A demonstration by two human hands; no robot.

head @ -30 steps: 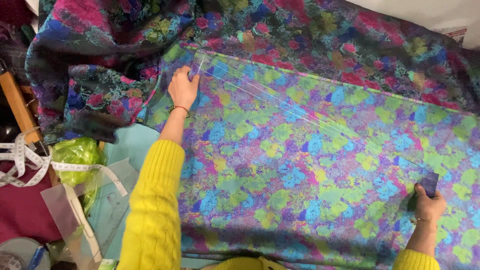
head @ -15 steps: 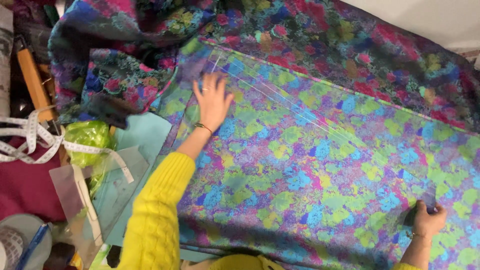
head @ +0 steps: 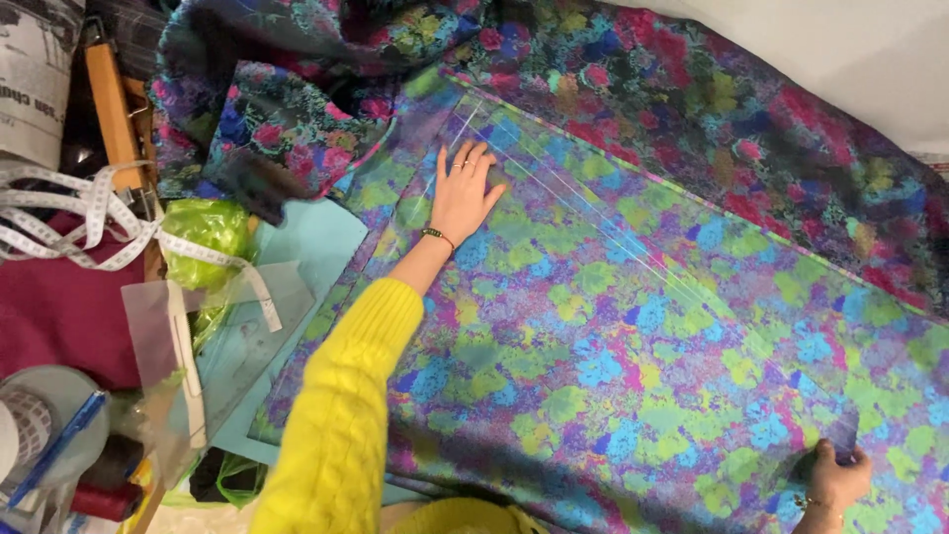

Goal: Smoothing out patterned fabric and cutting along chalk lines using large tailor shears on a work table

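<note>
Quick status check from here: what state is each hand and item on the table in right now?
Left hand: open, flat, palm down on the fabric.
Right hand: closed on a small dark object, kind unclear.
Multicoloured floral fabric: spread flat, bunched at the far end.
Long clear plastic ruler: lying on the fabric.
White measuring tape: loose, tangled.
Blue pen: lying capped.

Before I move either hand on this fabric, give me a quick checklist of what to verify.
1. Left hand flat on the floral fabric, fingers spread: ok.
2. Right hand gripping the small dark object at the lower right: ok; what the object is, cannot tell.
3. Pale marked lines visible running between the hands: ok.
4. Fabric smooth between the hands: ok; bunched at upper left: not ok.
5. Measuring tape off the fabric, at the left: ok.
</note>
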